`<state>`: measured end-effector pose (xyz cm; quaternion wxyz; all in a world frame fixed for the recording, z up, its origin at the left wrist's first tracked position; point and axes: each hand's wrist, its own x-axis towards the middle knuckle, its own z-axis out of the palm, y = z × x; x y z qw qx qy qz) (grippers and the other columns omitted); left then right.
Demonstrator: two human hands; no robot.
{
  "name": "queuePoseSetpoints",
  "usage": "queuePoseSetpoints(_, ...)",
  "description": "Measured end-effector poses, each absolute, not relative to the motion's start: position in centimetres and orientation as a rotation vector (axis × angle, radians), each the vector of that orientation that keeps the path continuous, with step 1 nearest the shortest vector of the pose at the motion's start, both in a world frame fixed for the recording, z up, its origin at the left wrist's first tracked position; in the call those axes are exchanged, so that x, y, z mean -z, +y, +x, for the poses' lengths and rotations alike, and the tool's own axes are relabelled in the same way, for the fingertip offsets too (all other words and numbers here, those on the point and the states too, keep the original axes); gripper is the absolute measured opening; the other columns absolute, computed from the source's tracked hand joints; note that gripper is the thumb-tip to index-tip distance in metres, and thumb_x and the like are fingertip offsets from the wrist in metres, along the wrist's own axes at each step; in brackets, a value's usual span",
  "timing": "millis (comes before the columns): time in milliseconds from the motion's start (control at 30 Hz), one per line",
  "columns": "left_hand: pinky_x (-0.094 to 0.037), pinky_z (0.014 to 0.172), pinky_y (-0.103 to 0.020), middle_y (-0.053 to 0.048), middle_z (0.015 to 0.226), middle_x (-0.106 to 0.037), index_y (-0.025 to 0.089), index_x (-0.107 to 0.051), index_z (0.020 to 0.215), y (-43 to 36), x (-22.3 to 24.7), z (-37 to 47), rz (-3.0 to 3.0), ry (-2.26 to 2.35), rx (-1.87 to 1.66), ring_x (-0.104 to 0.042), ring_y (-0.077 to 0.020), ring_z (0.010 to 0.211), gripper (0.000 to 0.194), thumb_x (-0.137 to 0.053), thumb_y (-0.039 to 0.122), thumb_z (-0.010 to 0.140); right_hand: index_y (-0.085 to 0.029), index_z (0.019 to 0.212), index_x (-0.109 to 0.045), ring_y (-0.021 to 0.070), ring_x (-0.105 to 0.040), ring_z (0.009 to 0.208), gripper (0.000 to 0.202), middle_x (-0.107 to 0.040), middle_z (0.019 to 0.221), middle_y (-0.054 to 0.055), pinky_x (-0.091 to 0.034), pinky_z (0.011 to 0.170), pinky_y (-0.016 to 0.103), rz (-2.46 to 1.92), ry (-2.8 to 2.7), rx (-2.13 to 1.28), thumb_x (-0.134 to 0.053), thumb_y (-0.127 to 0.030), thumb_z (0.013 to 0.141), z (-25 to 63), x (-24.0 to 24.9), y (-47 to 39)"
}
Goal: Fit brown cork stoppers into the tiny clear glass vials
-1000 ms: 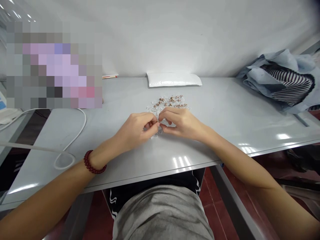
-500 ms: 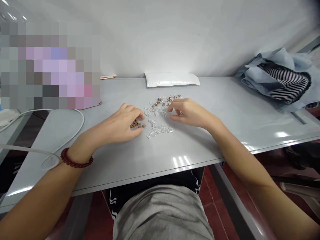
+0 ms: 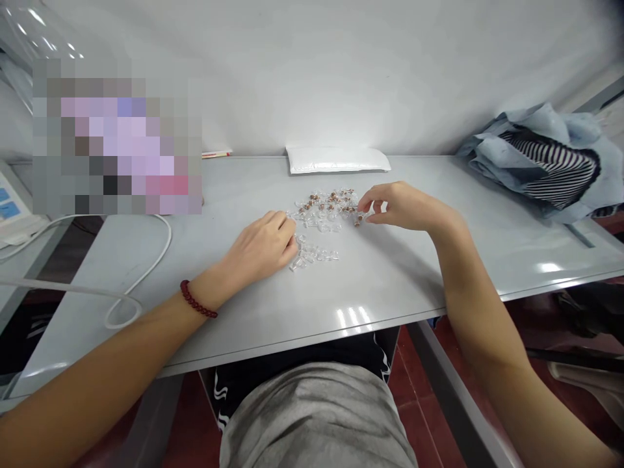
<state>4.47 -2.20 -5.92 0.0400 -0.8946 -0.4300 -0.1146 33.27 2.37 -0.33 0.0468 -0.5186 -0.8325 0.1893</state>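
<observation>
Small clear, glass-like pieces lie on the grey table in two clusters. The far cluster [image 3: 324, 224] is mixed with small brown bits [image 3: 333, 195]; the near cluster [image 3: 312, 255] shows only clear pieces. My left hand [image 3: 266, 246] rests at the left edge of the near cluster, fingers curled in and knuckles up. Whatever its fingers hold is hidden, and the loose brown pieces beside it are out of sight. At the far cluster's right edge is my right hand [image 3: 404, 205], its thumb and bent fingers apart, close to a few brown bits.
A white padded packet [image 3: 338, 160] lies against the wall. Blue cloth with a striped lining [image 3: 548, 159] is heaped on the right. A white cable [image 3: 169, 244] loops at left below a blurred-out area. A thin stick-like packet [image 3: 217, 155] lies by the wall.
My left hand has moved right and its fingers have closed over where the brown pieces lay. My right hand has shifted right, from the clear pieces to the cluster's right edge.
</observation>
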Motion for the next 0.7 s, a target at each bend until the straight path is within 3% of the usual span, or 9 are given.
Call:
queuePoseSetpoints(133, -0.040, 0.058, -0.032, -0.008, 0.088, -0.059, 0.017, -0.055, 0.081, -2.1, 5.8, 4.2, -2.703, -1.390, 0.331, -0.057, -0.0223, 0.084, 0.021, -0.040, 0.021, 0.094, -0.023, 0.099, -0.073, 0.0194, -0.061, 0.084, 0.022, -0.063, 0.105, 0.007, -0.045, 0.067, 0.032, -1.540, -2.586, -0.589, -0.062, -0.022, 0.079, 32.9, 0.8, 2.4)
queuePoseSetpoints(433, -0.037, 0.055, -0.032, -0.005, 0.080, -0.059, 0.020, -0.052, 0.075, -0.6, 5.8, 2.8, -2.719, -1.437, 0.367, -0.058, -0.0214, 0.078, 0.020, -0.045, 0.026, 0.093, -0.018, 0.090, -0.073, 0.0158, -0.056, 0.072, 0.019, -0.063, 0.094, 0.007, -0.044, 0.068, 0.032, -1.457, -2.621, -0.539, -0.057, -0.018, 0.080, 32.3, 2.0, 2.8)
queuePoseSetpoints(567, -0.039, 0.058, -0.031, -0.006, 0.081, -0.062, 0.019, -0.054, 0.075, -0.8, 5.6, 2.8, -2.701, -1.440, 0.587, -0.059, -0.0224, 0.083, 0.022, -0.047, 0.030, 0.093, -0.016, 0.083, -0.069, 0.0150, -0.056, 0.069, 0.013, -0.066, 0.088, 0.006, -0.043, 0.064, 0.031, -1.312, -2.505, -0.518, -0.058, -0.016, 0.076, 31.7, 1.5, 2.0)
queuePoseSetpoints(700, -0.044, 0.063, -0.029, -0.005, 0.083, -0.064, 0.017, -0.061, 0.087, -1.8, 4.8, 3.8, -2.838, -1.424, 0.961, -0.059, -0.0179, 0.078, 0.022, -0.046, 0.031, 0.095, -0.017, 0.084, -0.066, 0.0139, -0.058, 0.067, 0.008, -0.068, 0.080, 0.004, -0.044, 0.064, 0.029, -1.069, -2.406, -0.551, -0.058, -0.018, 0.081, 29.6, 1.2, 0.3)
